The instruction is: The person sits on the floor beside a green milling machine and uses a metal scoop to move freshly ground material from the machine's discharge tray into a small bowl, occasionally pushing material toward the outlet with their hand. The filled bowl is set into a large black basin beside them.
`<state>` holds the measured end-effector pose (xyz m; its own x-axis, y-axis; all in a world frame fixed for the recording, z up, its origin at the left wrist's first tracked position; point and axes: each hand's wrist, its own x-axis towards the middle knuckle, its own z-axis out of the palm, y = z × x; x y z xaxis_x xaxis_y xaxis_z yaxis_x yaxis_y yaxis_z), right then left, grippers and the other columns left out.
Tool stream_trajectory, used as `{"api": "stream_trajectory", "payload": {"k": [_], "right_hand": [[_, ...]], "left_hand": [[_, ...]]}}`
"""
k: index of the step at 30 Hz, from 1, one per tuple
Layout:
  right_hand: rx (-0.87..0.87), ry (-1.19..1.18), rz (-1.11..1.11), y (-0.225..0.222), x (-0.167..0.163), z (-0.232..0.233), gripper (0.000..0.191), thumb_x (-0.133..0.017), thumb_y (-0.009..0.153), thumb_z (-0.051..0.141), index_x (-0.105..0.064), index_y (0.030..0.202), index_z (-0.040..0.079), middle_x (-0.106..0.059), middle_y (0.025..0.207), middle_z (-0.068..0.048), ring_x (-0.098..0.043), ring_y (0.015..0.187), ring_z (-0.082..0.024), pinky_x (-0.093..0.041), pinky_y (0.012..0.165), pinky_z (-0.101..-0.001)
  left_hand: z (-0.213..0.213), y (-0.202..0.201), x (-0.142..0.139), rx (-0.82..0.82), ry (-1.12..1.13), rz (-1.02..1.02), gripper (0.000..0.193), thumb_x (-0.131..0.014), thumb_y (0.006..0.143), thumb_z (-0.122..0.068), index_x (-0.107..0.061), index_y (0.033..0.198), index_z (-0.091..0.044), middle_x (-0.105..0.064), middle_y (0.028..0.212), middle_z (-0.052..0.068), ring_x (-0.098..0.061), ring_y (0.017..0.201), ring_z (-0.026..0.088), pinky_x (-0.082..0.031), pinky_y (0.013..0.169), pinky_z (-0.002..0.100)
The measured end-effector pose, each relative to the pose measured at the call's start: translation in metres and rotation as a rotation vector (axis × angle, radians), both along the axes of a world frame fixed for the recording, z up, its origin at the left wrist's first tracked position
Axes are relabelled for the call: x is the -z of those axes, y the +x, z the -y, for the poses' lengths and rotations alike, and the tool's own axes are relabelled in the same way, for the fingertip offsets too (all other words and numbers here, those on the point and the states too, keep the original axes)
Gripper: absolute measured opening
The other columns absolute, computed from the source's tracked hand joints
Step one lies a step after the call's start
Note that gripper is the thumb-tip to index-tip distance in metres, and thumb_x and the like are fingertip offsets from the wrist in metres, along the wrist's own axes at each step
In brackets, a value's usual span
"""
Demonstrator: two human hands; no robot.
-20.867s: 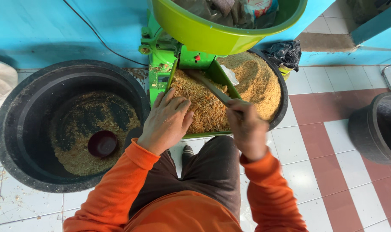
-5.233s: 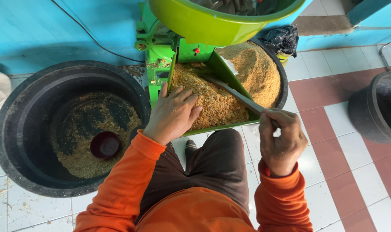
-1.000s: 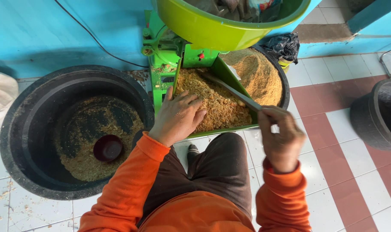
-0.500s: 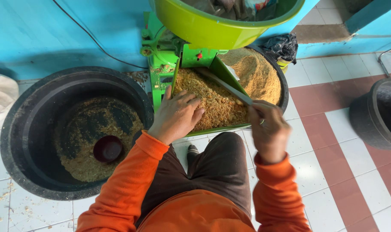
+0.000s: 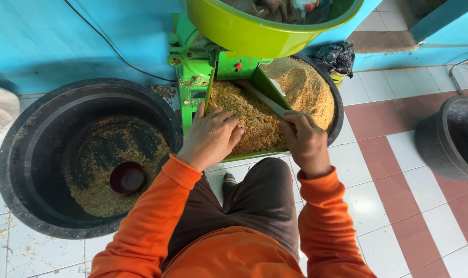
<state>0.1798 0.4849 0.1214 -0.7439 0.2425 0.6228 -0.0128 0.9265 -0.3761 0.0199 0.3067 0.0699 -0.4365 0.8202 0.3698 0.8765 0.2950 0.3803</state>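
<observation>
My left hand [image 5: 211, 136] lies flat, fingers spread, palm down on the coarse yellow-brown meal [image 5: 249, 116] heaped in the green tray [image 5: 254, 153] of the green grinding machine [image 5: 193, 77]; it grips nothing, just presses. My right hand [image 5: 303, 141] is closed around the near end of a flat stick [image 5: 267, 98] that runs up into the pile toward the chute. The meal sits in the tray directly ahead of my knees, with more piled in the black tub [image 5: 337, 110] behind it. On my left, a large black basin [image 5: 18, 154] holds a thin layer of the same stuff and a small dark red bowl [image 5: 127, 177]. A lime-green basin [image 5: 254, 31] sits on top of the machine. To do this well, I judge the stick should rake in short strokes, the flat hand steadying the heap away from the tray's lip so nothing spills onto the tiles.
</observation>
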Motion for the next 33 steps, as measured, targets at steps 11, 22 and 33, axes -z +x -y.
{"api": "stream_trajectory", "payload": {"k": [11, 22, 33], "right_hand": [[-0.013, -0.103, -0.059, 0.041, -0.019, -0.011, 0.012, -0.074, 0.101, -0.004, -0.067, 0.110, -0.002, -0.075, 0.115, -0.011, -0.076, 0.096, -0.021, -0.063, 0.085, -0.0298], [0.129, 0.029, -0.115, 0.041, -0.005, 0.010, 0.014, -0.077, 0.096, -0.003, -0.067, 0.106, 0.000, -0.075, 0.112, -0.014, -0.076, 0.091, -0.020, -0.063, 0.078, -0.0312], [0.045, 0.061, -0.001, 0.017, -0.003, 0.013, 0.010, -0.074, 0.098, 0.002, -0.066, 0.104, -0.002, -0.074, 0.110, -0.014, -0.076, 0.087, -0.024, -0.062, 0.074, -0.0321]], "left_hand": [[0.001, -0.001, 0.003, 0.005, 0.042, -0.030, 0.028, -0.064, 0.096, -0.032, -0.072, 0.109, -0.009, -0.071, 0.116, 0.007, -0.061, 0.120, 0.029, -0.029, 0.115, 0.062], [0.000, -0.002, 0.002, 0.009, 0.017, -0.033, 0.030, -0.062, 0.097, -0.032, -0.072, 0.111, -0.008, -0.071, 0.117, 0.008, -0.061, 0.121, 0.031, -0.027, 0.115, 0.064], [-0.001, 0.000, 0.000, -0.014, 0.033, -0.057, 0.030, -0.064, 0.096, -0.033, -0.073, 0.110, -0.009, -0.072, 0.119, 0.008, -0.061, 0.121, 0.031, -0.027, 0.113, 0.063]]}}
